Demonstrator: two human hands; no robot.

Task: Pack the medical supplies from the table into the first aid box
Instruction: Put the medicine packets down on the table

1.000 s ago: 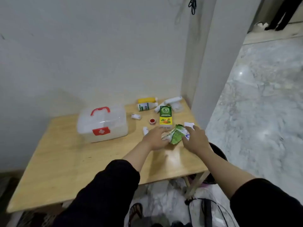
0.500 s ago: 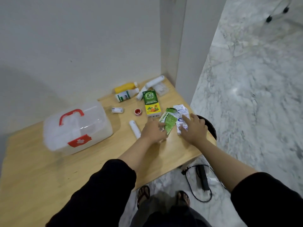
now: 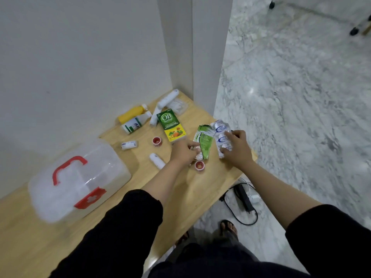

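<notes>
Head view: the green sachet (image 3: 203, 144) is pinched at its near edge by the left hand (image 3: 183, 152), and the silver blister pack (image 3: 221, 137) is pressed under the fingers of the right hand (image 3: 237, 148), both at the table's (image 3: 200, 189) right end. The first aid box (image 3: 78, 181) is seen closed, well to the left. Bottles, tubes and a green carton (image 3: 170, 125) are scattered between.

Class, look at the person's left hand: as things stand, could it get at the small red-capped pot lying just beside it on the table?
Probably yes. The left hand rests right beside the red-capped pot, with bare table around it and nothing over it, though its fingers are on the green sachet.
</notes>
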